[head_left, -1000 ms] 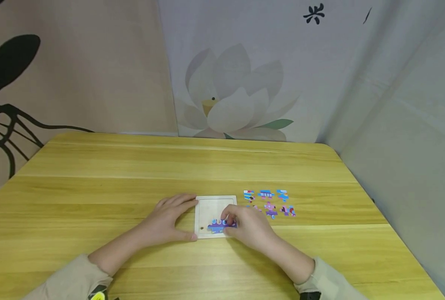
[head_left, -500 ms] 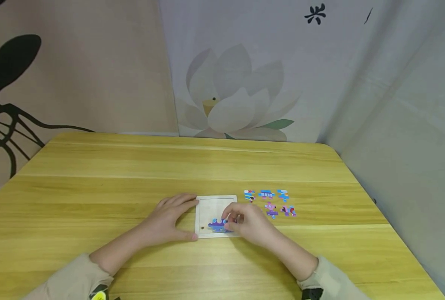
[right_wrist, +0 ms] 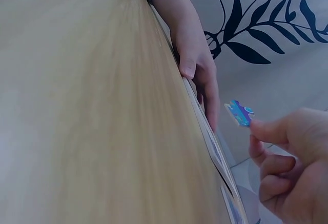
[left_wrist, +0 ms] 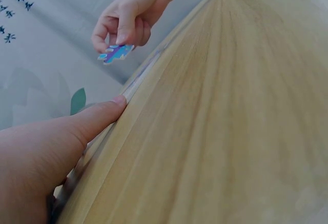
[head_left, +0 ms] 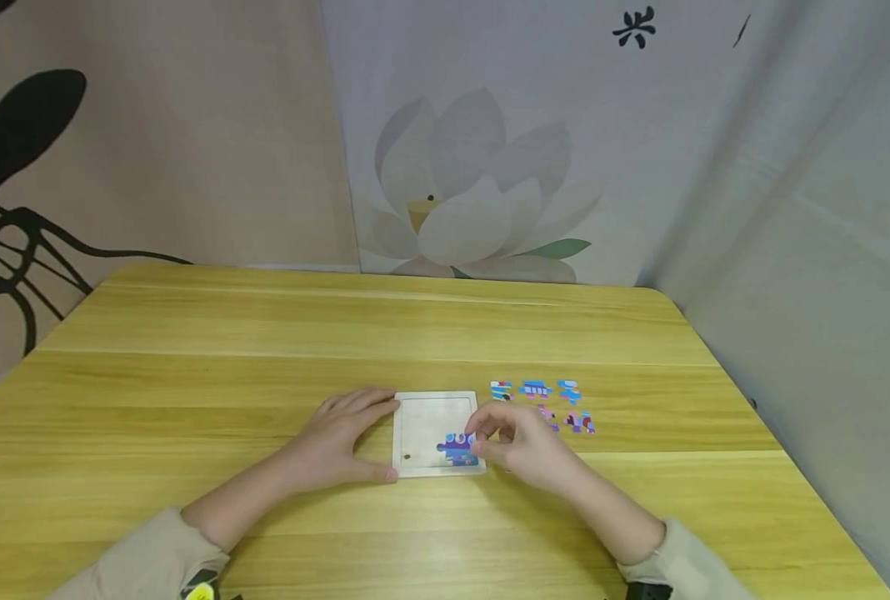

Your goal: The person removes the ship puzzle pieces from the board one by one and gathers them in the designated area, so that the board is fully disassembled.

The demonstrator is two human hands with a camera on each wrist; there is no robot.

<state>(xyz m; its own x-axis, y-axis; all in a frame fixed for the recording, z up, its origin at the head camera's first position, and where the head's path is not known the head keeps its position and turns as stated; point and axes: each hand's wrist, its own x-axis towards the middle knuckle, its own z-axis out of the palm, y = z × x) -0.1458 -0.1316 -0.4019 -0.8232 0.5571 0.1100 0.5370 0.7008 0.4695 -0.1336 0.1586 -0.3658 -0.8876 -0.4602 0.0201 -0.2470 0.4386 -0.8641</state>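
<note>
A small square pale wooden puzzle tray [head_left: 433, 476] lies on the table, with a dark spot near its lower left corner. My left hand [head_left: 332, 437] rests against its left side, fingers nearly straight, thumb at the near corner and fingertips at the far one. My right hand [head_left: 527, 442] pinches a blue and purple puzzle piece [head_left: 455, 450] between thumb and finger over the tray's lower right part. Both wrist views show this puzzle piece [left_wrist: 116, 54] raised off the tray. Whether other pieces lie beneath it cannot be told.
Several loose puzzle pieces [head_left: 535, 389] lie in rows right of the tray; my right hand partly covers the nearer row. The wooden table [head_left: 265, 325] reaches back to a printed curtain [head_left: 475, 183], with another curtain [head_left: 812, 250] along the right.
My right hand has shifted a little to the right with the puzzle piece, now covering part of the loose pieces. The left hand stays at the tray's left side.
</note>
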